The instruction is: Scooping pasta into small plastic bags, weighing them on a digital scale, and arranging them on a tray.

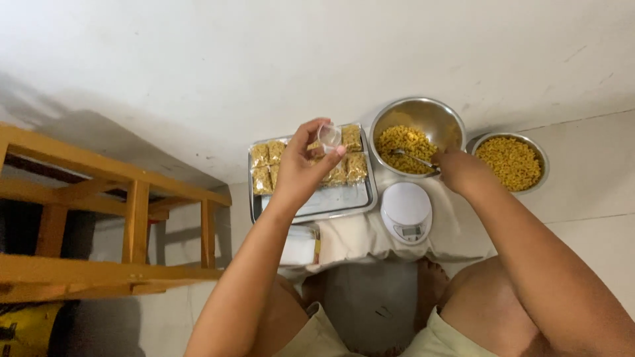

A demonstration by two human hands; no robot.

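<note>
Left hand pinching clear bag, right hand gripping spoon in bowl

Left hand is raised at frame centre, fingers pinched in a grip; right hand reaches forward, fingers curled closed.

Scale as landmark, on cloth before my knees. Tray just left of scale, packets in its far half. Near bowl just behind scale, spoon in it, my right hand on spoon. Second bowl right of scale, beyond my right hand. My left hand over tray, pinching small cup. Wooden frame far left of scale.
</note>
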